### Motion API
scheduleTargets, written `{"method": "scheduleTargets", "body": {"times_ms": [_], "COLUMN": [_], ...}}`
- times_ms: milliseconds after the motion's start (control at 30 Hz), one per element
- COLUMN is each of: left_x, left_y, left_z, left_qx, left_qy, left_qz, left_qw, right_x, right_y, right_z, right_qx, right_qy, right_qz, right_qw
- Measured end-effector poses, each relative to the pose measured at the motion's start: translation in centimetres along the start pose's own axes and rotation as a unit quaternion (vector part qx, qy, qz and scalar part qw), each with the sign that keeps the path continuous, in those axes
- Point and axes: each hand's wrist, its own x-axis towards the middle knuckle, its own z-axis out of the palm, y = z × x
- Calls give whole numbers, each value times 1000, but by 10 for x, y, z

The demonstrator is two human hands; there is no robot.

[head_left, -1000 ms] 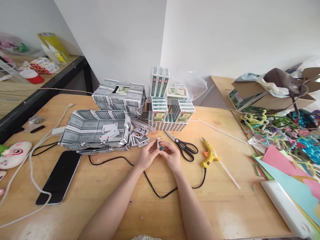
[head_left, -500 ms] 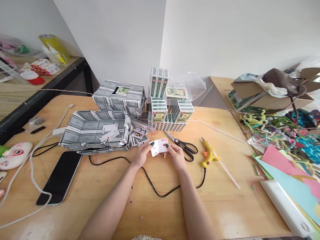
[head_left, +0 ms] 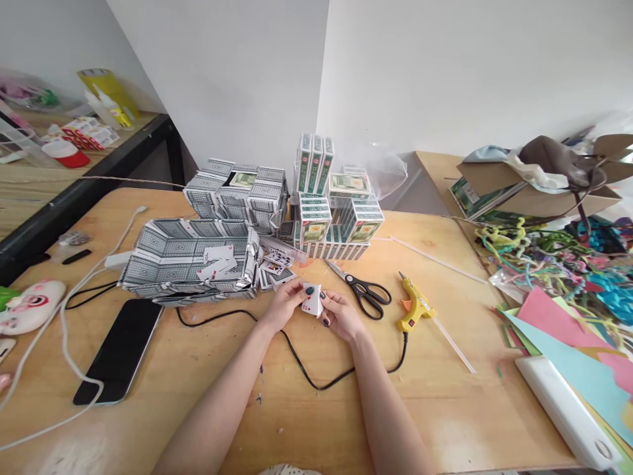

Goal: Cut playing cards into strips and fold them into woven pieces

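Between my two hands is a playing card (head_left: 312,303), a two of diamonds, bent over so that only about half its face shows. My left hand (head_left: 285,305) pinches its left side, thumb on the face. The right edge is gripped by my right hand (head_left: 341,315), fingers closed at the fold. Just behind my left hand lie loose playing cards (head_left: 277,264), beside an open box built from cards (head_left: 168,254). Black-handled scissors (head_left: 366,290) rest right of my right hand, and farther right lies a yellow glue gun (head_left: 415,307).
Boxed card decks (head_left: 315,224) are stacked at the back, beside a second card-built piece (head_left: 237,191). A black phone (head_left: 119,353) and white cable (head_left: 64,330) lie left. Coloured paper (head_left: 568,349), a white case (head_left: 566,409) and pipe cleaners (head_left: 539,244) lie right. The glue gun's black cord (head_left: 321,388) crosses the front.
The card was spread wide with a crease before; now its right part is folded over. My right hand has turned and moved slightly left, closer to my left hand.
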Motion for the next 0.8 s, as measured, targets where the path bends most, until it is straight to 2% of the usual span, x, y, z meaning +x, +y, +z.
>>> {"method": "scheduleTargets", "body": {"times_ms": [133, 200, 367, 467, 667, 733, 800], "left_x": [0, 0, 1, 1, 3, 4, 4], "left_y": [1, 0, -4, -6, -8, -8, -8], "left_z": [1, 1, -2, -2, 4, 6, 7], "left_qx": [14, 9, -5, 17, 60, 53, 46], "left_qy": [-40, -55, -37, -14, 15, 19, 28], "left_qz": [-26, -31, -34, -25, 6, -1, 0], "left_qw": [999, 998, 999, 999, 998, 998, 999], "right_x": [-1, -1, 0, -2, -11, -16, -23], "right_y": [3, 2, -2, -3, -4, -11, -22], "right_z": [1, 2, 1, 0, -1, -6, -15], "right_qx": [-3, 3, 3, -84, -301, -389, -493], "right_qy": [-49, -43, 76, 150, 274, 308, 349], "right_qz": [46, 40, -78, -150, -234, -242, -241], "right_qw": [998, 998, 994, 974, 883, 834, 760]}}
